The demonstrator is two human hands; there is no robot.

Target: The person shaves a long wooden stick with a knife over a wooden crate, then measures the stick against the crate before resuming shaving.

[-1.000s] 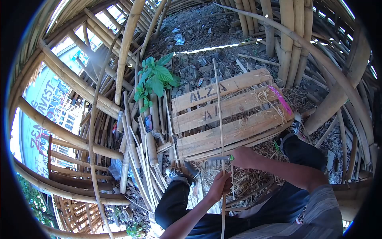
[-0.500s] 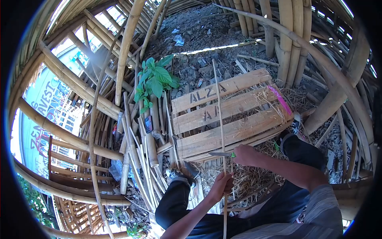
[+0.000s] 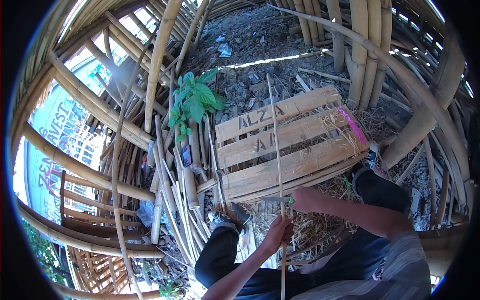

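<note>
A long, thin bamboo strip (image 3: 277, 145) runs upright through the middle of the view, across a slatted wooden crate (image 3: 295, 145). My left hand (image 3: 278, 235) is closed around the strip below the crate's near edge. Just above it, my right hand (image 3: 306, 200) grips a knife (image 3: 274, 199) whose handle shows a bit of green. The blade points left and lies across the strip, touching it or very close. Most of the handle is hidden in my fist. Straw-like shavings (image 3: 320, 225) lie beneath my hands and on the crate.
Several bamboo poles (image 3: 190, 185) and split strips lie left of the crate, beside a green leafy plant (image 3: 195, 100). Thick upright poles (image 3: 367, 55) stand at the back right. A bamboo lattice wall (image 3: 90, 165) encloses the left side. My legs straddle the shavings.
My right hand has moved slightly down along the strip with the knife, closer to my left hand. My left hand and the crate have stayed in place.
</note>
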